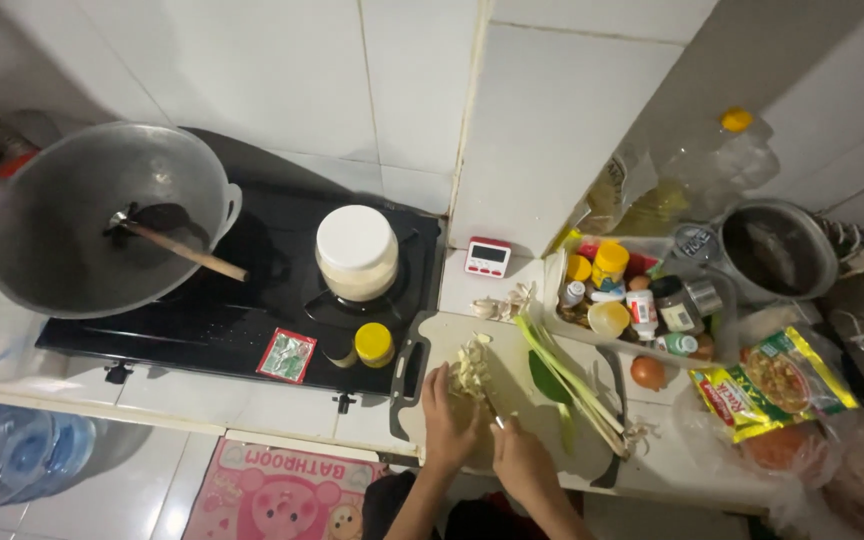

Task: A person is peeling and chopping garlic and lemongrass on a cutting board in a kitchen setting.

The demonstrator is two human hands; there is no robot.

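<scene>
A pale cutting board (pixel 512 350) with a black rim lies on the white counter by the stove. My left hand (pixel 449 425) presses down on a pile of chopped garlic (pixel 469 372) at the board's near left. Right beside it, my right hand (pixel 522 462) grips a small knife (pixel 495 418) whose blade points toward the pile. Long green leek stalks (pixel 564 378) lie diagonally across the board's right half. Garlic skins (pixel 500 304) sit at the board's far edge.
A black two-burner stove (pixel 252 290) holds a grey wok (pixel 92 215) with a wooden-handled ladle, a white-lidded jar (pixel 357 252), a yellow-capped jar (pixel 374 344) and a sachet. A spice tray (pixel 632 300), timer (pixel 488 257), onion (pixel 648 372), packets and a pot (pixel 777 250) crowd the right.
</scene>
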